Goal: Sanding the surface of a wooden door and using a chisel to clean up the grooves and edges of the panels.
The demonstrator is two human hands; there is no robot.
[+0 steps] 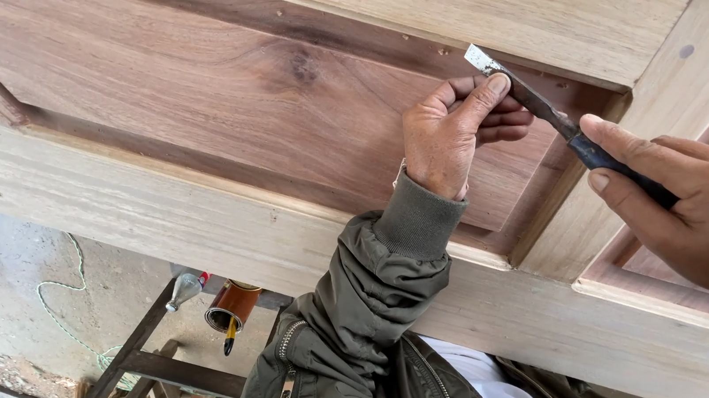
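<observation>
A wooden panelled door (211,109) lies flat across the view. My right hand (703,213) grips the dark blue handle of a chisel (540,107). The chisel's metal blade points up and left, its tip just above the recessed panel near the moulding. My left hand (453,130) pinches the blade close to the tip, thumb on top and fingers curled under it. Both sleeves are olive green.
The door's lower frame rail (106,201) runs diagonally from left to lower right. Below it stands a metal rack (151,364) with a small tin can (231,305), a brush and wood scraps. A green cord (59,304) lies on the concrete floor.
</observation>
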